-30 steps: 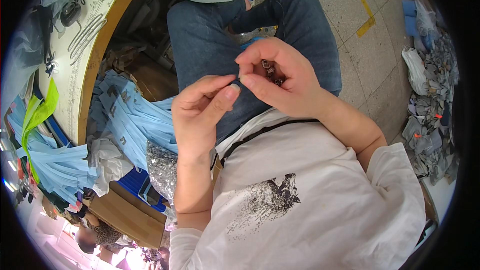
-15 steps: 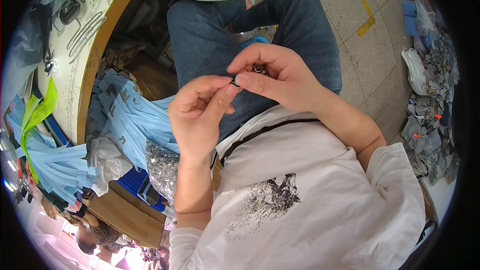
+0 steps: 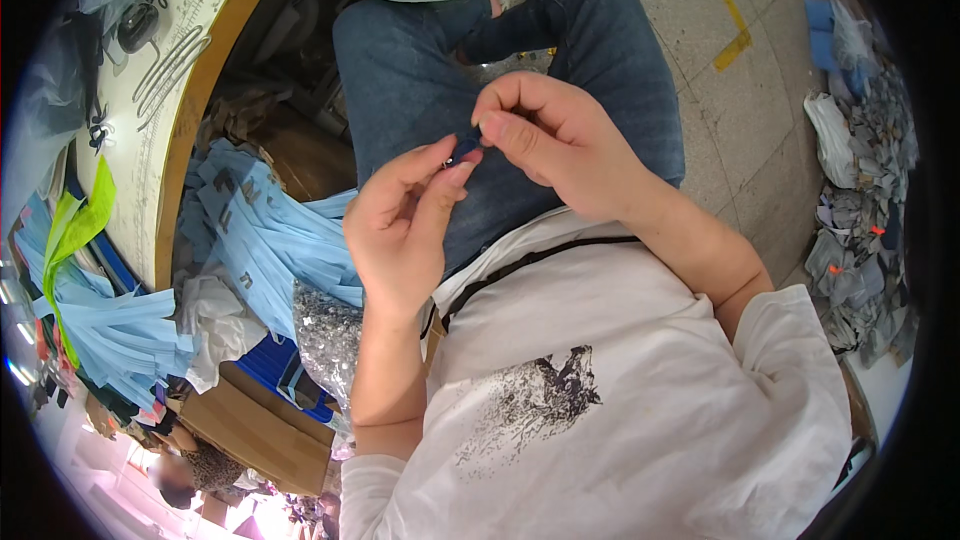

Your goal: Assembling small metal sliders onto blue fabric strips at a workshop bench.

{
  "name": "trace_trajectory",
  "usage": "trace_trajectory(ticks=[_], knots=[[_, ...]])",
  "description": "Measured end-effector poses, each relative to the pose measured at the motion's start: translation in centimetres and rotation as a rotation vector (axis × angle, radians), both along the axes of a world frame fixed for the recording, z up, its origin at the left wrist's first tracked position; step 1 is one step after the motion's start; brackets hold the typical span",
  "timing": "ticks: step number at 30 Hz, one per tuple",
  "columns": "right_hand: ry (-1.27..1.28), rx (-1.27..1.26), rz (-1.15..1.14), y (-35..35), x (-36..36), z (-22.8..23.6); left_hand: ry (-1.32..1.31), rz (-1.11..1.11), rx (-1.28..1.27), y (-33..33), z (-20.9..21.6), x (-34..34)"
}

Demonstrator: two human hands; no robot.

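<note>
So both hands meet over the lap – the left hand (image 3: 405,225) and right hand (image 3: 545,140) each pinch a tiny dark piece (image 3: 464,148) between thumb and fingertips, held up close, probably to see it better – blue fabric strips (image 3: 265,240) lie below left.

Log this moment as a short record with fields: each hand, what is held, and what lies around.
left hand: the left hand, raised over the lap, thumb and forefinger pinching a small dark piece
right hand: the right hand, fingertips meeting the same small dark piece from the other side
held thing: small and dark with a bluish tint; too small to tell its kind
lap: blue jeans
to the left: blue fabric strips, a clear bag of small metal parts, a cardboard box
to the right: a pile of grey fabric pieces
</note>
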State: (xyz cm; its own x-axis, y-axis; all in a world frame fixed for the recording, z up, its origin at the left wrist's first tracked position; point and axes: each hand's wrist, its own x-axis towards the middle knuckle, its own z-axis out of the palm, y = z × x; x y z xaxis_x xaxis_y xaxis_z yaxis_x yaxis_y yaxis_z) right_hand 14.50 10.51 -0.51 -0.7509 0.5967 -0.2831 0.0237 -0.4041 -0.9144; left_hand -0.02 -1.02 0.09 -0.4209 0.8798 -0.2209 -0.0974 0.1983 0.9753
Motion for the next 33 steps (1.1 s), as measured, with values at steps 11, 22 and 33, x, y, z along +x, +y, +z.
trace_trajectory(ticks=[11,22,33], knots=[[0.150,-0.495,-0.058,0.3,-0.3,-0.4,-0.574,-0.029,0.361,-0.1,-1.7,-0.2],[0.117,-0.875,-0.090,0.9,-0.1,-0.8,-0.196,0.025,0.433,3.1,4.6,-4.2],[0.012,-0.878,0.008,-0.2,-0.6,-1.6,0.397,0.300,0.718,12.9,18.2,-20.9]])
